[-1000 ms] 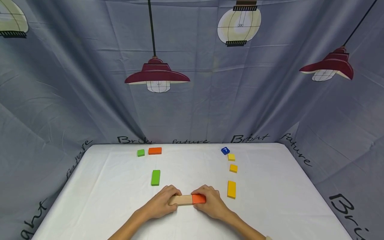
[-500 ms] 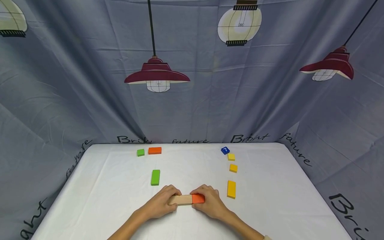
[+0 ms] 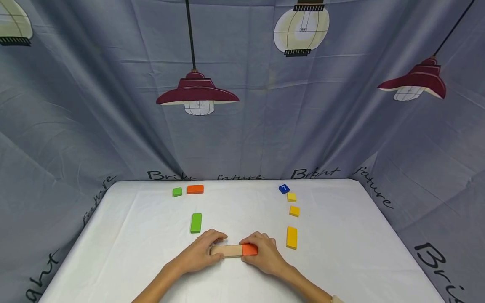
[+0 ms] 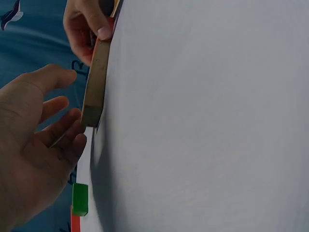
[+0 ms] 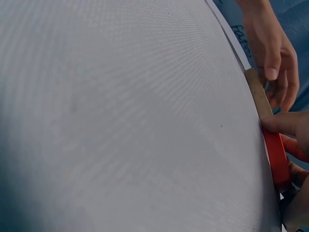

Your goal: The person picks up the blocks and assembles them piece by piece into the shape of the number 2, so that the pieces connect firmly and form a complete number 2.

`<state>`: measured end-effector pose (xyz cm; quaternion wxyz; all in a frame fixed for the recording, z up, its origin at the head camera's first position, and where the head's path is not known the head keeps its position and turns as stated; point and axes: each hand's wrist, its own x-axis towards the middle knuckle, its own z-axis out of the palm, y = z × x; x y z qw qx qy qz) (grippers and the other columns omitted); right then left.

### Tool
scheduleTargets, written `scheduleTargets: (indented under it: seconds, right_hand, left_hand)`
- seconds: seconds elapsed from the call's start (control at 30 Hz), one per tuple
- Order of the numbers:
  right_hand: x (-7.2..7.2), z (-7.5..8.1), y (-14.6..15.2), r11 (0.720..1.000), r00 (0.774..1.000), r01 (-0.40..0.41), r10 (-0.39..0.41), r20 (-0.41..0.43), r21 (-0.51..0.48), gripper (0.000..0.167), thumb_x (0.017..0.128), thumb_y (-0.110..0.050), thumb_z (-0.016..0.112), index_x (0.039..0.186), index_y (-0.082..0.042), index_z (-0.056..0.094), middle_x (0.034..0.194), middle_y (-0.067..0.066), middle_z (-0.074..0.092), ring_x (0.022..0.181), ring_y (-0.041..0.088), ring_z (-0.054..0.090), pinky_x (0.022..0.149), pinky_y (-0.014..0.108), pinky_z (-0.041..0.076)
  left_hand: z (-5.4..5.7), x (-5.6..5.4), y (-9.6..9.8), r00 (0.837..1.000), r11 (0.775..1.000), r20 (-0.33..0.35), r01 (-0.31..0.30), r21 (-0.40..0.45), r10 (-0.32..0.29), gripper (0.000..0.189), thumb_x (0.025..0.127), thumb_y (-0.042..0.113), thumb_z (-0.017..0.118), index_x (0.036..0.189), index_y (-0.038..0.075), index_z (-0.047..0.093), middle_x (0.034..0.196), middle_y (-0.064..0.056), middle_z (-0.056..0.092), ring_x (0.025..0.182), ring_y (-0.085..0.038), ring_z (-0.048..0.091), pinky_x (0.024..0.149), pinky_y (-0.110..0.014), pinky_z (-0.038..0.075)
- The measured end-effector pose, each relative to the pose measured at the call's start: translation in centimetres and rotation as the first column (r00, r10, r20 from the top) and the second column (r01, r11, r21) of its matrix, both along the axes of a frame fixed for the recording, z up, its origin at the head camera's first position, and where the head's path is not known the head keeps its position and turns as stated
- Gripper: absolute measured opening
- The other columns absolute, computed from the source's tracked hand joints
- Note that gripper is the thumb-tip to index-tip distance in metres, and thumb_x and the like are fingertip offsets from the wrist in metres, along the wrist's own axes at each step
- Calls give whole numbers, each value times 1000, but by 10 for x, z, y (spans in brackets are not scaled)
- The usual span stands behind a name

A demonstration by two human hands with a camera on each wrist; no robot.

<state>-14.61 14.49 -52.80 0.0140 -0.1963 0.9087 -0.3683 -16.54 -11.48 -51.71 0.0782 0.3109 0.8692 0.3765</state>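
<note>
In the head view, a plain wooden block (image 3: 230, 251) and an orange block (image 3: 249, 249) lie end to end near the front of the white table. My right hand (image 3: 267, 254) grips the orange block, thumb on the near side and fingers on the far side. Around the left end of the wooden block, my left hand (image 3: 198, 252) is spread, its fingers lifted off the far side. From the left wrist, a gap shows between the thumb and the wooden block (image 4: 96, 82); whether a fingertip still touches its end, I cannot tell.
Behind my left hand lie a long green block (image 3: 195, 223), a small green block (image 3: 177, 192) and another orange block (image 3: 195, 189). On the right are a long yellow block (image 3: 291, 237), two small yellow blocks and a blue block (image 3: 284, 189) marked 7. A grey curtain (image 3: 242, 139) encloses the table.
My left hand has loosened its hold on the wooden block and moved slightly left, its fingers spreading. The right hand keeps its grip, and the two blocks stay practically in place.
</note>
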Motion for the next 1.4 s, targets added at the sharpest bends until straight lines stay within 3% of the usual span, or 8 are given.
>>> scheduleTargets:
  seconds: [0.23,0.4,0.8,1.17,1.4]
  right_hand:
    - [0,0,0,1000,1000,2,-2,9,-9,32,78,-17,86,107,-20,75,100,-13,61,94,13,50,75,34,30]
    - [0,-1,0,1000,1000,0,0,7,-11,32,77,-18,86,107,-22,75,99,-14,61,94,12,50,75,35,29]
    - [0,-1,0,1000,1000,-4,4,17,-16,31,78,-19,86,107,-23,75,101,-14,60,95,12,49,76,35,29]
    - [-1,-2,0,1000,1000,-1,1,15,-16,31,77,-20,87,106,-23,75,100,-15,60,94,11,49,76,35,29]
    - [-1,-3,1,1000,1000,-8,8,18,-14,32,77,-20,86,107,-23,74,100,-15,60,94,11,48,76,35,29]
  left_hand:
    - [16,-23,-29,986,986,-72,-144,80,149,46,90,10,75,132,2,57,126,-10,59,115,-28,58,97,-45,49]
    - [20,-39,-51,970,973,-79,-225,42,228,56,85,12,80,134,1,56,131,-10,56,120,-31,55,99,-48,47]
    - [10,-63,-68,979,979,66,-190,-68,195,66,82,11,81,139,-5,51,135,-18,52,123,-36,52,103,-53,43]
    - [16,-68,-66,989,985,54,-132,-112,139,59,77,9,80,130,-5,58,128,-14,55,116,-31,54,101,-51,43]
    - [14,-71,-65,994,988,53,-92,-121,99,59,76,11,79,130,0,59,125,-9,56,112,-26,54,99,-48,45]
